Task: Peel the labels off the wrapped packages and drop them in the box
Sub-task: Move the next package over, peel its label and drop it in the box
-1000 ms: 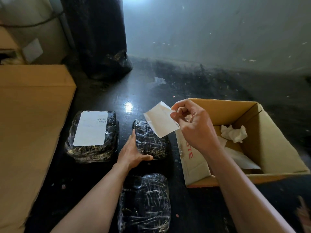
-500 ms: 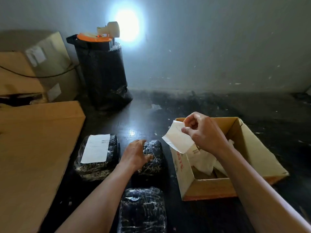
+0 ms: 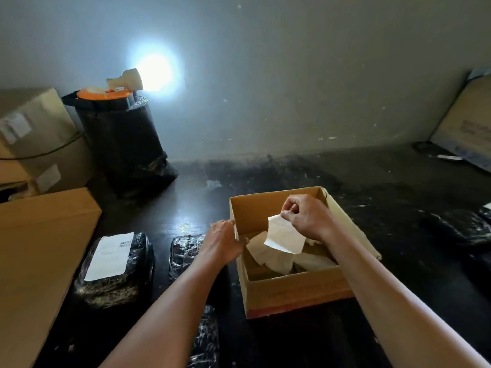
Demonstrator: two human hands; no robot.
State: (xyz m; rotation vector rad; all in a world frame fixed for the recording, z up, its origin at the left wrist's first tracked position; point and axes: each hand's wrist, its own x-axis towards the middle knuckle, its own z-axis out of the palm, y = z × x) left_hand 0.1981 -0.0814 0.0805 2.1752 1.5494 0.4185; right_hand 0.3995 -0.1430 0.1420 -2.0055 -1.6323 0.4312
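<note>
**Peeled label now over the box, not yet let go**

In the last second our right hand has carried the label from beyond the box's 9 o'clock rim to a spot above the opening. Its thumb and forefinger pinch the top edge, the other fingers are curled, and the paper hangs free above the crumpled labels already inside. Our left hand has left the bare package and now steadies the box, with its fingers on the outside of the 9 o'clock wall and its thumb hooked over the rim.

We judge this label is as good as done, needing only a release, though its sticky side may cling to the fingers.

At 9 o'clock of the bare package lies the labelled package, its white sheet still on and probably our next job. Another wrapped package lies at 6 o'clock, partly hidden under our left forearm. A cardboard sheet crowds the far 9 o'clock side, and a black wrapped bin stands at 11 o'clock. Nothing blocks the drop.
</note>
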